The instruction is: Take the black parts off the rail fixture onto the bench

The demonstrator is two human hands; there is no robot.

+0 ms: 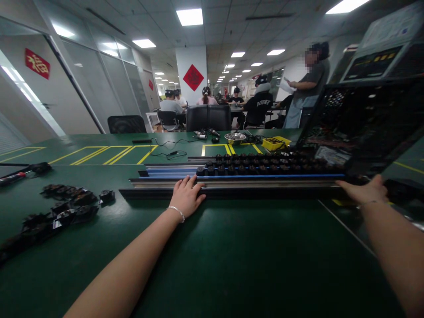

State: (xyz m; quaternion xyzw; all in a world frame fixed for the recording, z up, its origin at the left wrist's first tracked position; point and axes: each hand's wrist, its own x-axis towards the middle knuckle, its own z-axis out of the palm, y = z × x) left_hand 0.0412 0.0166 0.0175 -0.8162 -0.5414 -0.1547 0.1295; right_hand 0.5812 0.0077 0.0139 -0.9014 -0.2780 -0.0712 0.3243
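Several long metal rails lie side by side across the green table, the nearest a long black rail (258, 193). My left hand (187, 196), with a bracelet at the wrist, lies over the left part of the near rails, its fingers spread and its thumb against the black one. At the right end of these rails is my right hand (366, 192), its thumb stretched out to the rail ends and its other fingers partly hidden. Behind the near rails, a row of small black round parts (251, 169) sits along a blue-edged rail (172, 171).
More black parts (69, 194) lie loose on the left of the green table (258, 256). Farther back are a metal bowl (235, 138), a yellow tray (275, 142), and cabled tools (200, 135). A large dark open case (361, 119) stands at the right. Several people are in the background.
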